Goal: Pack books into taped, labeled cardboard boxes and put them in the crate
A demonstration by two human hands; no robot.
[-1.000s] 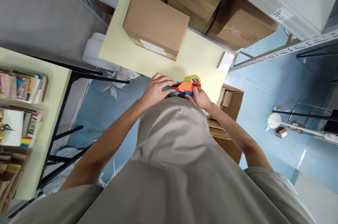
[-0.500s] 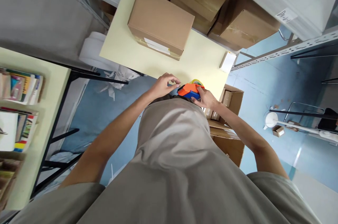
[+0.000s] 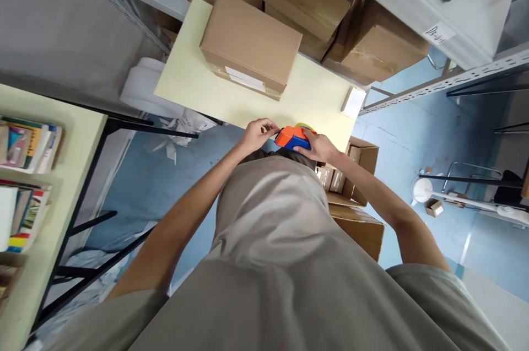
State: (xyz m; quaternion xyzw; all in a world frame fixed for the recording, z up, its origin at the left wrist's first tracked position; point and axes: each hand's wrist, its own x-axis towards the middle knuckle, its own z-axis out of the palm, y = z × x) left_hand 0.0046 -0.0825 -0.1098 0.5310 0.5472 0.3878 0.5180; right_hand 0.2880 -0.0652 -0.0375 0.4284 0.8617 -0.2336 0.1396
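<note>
An orange and blue tape dispenser [image 3: 291,138] with a yellowish tape roll is held at the near edge of a pale yellow table [image 3: 194,86]. My right hand [image 3: 320,148] grips its handle from the right. My left hand [image 3: 258,133] is at the dispenser's front end, fingers pinched there; what they pinch is too small to tell. A closed cardboard box [image 3: 252,42] with a white label on its near side stands further back on the table, apart from both hands.
More cardboard boxes [image 3: 372,42] fill the shelf behind the table. An open carton [image 3: 357,161] and other boxes sit on the blue floor at right. A second table with books [image 3: 25,147] is at left. Crumpled paper [image 3: 182,130] lies under the table.
My left hand came off the top of the dispenser and now pinches at its front end. The right hand keeps its grip, and the dispenser has turned slightly.
</note>
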